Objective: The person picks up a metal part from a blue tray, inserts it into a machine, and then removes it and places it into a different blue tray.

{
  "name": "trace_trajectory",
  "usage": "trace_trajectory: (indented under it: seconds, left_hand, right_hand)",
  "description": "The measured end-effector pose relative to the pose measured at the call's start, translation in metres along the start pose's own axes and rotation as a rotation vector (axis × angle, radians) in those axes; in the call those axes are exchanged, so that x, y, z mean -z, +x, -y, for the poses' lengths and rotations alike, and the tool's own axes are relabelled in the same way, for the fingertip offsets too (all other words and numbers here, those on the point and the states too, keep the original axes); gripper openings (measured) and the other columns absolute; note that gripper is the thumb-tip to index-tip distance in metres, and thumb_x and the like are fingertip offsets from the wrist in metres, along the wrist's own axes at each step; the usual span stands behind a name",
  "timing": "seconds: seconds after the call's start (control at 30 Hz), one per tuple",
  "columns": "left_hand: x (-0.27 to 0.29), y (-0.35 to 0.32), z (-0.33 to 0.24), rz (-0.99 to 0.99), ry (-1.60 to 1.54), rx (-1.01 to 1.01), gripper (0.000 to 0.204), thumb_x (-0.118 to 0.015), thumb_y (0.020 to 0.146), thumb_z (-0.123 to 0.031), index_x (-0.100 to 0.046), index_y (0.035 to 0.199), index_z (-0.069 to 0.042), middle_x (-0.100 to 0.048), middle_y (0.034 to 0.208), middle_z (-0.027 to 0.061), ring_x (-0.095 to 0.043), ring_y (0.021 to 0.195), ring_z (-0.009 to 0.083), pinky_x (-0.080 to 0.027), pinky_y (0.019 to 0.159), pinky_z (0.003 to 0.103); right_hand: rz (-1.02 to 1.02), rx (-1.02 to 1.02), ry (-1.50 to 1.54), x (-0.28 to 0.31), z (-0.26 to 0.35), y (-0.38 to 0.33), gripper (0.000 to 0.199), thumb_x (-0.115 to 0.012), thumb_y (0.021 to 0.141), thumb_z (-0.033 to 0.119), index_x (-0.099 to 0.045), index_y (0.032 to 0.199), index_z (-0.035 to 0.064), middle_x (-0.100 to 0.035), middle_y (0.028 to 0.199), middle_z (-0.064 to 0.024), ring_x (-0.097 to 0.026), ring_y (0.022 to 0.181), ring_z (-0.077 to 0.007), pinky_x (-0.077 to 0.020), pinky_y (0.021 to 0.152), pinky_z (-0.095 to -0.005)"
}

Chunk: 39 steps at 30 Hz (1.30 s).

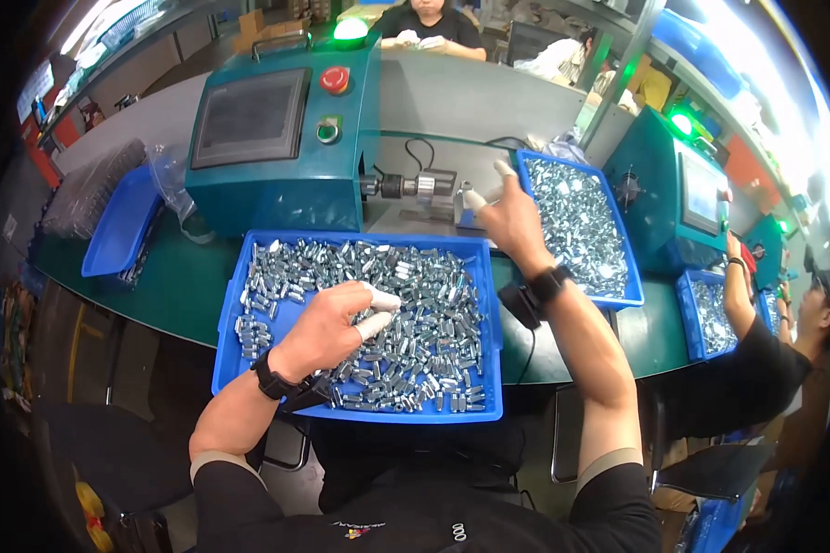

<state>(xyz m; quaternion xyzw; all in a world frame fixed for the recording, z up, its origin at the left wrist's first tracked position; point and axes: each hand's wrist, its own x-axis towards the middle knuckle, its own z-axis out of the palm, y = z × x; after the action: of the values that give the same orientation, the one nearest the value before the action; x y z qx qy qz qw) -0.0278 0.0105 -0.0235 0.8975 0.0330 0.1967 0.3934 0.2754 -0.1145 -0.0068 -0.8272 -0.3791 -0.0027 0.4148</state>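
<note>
My left hand (330, 323) hovers over a blue tray (360, 417) full of small shiny metal parts (424, 323). White covers wrap its thumb and forefinger, whose tips are apart just above the parts, and nothing shows between them. My right hand (515, 221) is beside the metal fixture (464, 201) of a teal machine (281, 198). Its fingers, also with white covers, are spread, and I see nothing held in them. Left of that hand, a chuck and spindle (410, 185) stick out from the machine's side. My palms are hidden.
A second blue tray (638, 297) of shiny parts sits right of my right hand. An empty-looking blue tray (115, 226) lies at far left. The machine carries a red stop button (335, 80) and a lit green lamp (350, 32). A co-worker's arm (740, 295) works at another machine.
</note>
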Motion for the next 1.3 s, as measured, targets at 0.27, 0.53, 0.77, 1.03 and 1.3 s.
trace_trajectory:
  seconds: [0.27, 0.53, 0.77, 1.03, 1.3]
  left_hand:
    - [-0.007, -0.008, 0.004, -0.024, -0.060, 0.000, 0.019, -0.078, 0.098, -0.010, -0.081, 0.116, -0.005, -0.081, 0.109, 0.0125, -0.077, 0.102, 0.0285, -0.059, 0.091, 0.038]
    - [-0.008, -0.011, 0.009, -0.016, -0.050, -0.022, 0.018, -0.079, 0.099, -0.013, -0.080, 0.116, -0.005, -0.080, 0.107, 0.0128, -0.077, 0.100, 0.0295, -0.059, 0.088, 0.039]
    - [-0.008, -0.007, 0.014, -0.065, -0.047, -0.062, 0.020, -0.079, 0.098, -0.013, -0.080, 0.116, -0.005, -0.078, 0.102, 0.0136, -0.075, 0.095, 0.0320, -0.058, 0.084, 0.041]
    - [-0.005, -0.003, 0.008, 0.050, -0.037, 0.020, 0.018, -0.077, 0.100, -0.012, -0.080, 0.117, -0.004, -0.080, 0.108, 0.0125, -0.077, 0.099, 0.0271, -0.059, 0.088, 0.037]
    - [-0.012, -0.001, 0.017, 0.068, -0.087, 0.118, 0.022, -0.079, 0.098, -0.014, -0.080, 0.119, -0.007, -0.077, 0.101, 0.0122, -0.073, 0.094, 0.0309, -0.057, 0.084, 0.040]
  right_hand:
    - [0.006, 0.107, -0.484, -0.027, 0.005, 0.034, 0.071, -0.078, 0.089, 0.041, -0.061, 0.143, -0.0032, -0.078, 0.098, -0.0279, -0.076, 0.097, -0.0444, -0.0606, 0.084, -0.0511]
    - [-0.033, 0.196, -0.540, -0.024, 0.016, 0.032, 0.056, -0.075, 0.085, 0.027, -0.065, 0.133, -0.0001, -0.078, 0.096, -0.0254, -0.076, 0.093, -0.0441, -0.0602, 0.083, -0.0533]
    - [-0.150, 0.071, -0.583, 0.046, -0.045, 0.027, 0.060, -0.077, 0.090, 0.033, -0.064, 0.140, 0.0034, -0.077, 0.105, -0.0258, -0.075, 0.103, -0.0430, -0.0585, 0.093, -0.0528]
    - [-0.362, 0.124, -0.588, 0.101, -0.126, -0.007, 0.059, -0.081, 0.094, 0.039, -0.067, 0.140, 0.0056, -0.078, 0.100, -0.0188, -0.076, 0.097, -0.0389, -0.0594, 0.088, -0.0490]
    - [0.083, 0.437, 0.253, 0.012, -0.036, -0.095, 0.042, -0.082, 0.095, 0.010, -0.071, 0.135, 0.0006, -0.076, 0.094, -0.0118, -0.070, 0.073, -0.0186, -0.0573, 0.068, -0.0321]
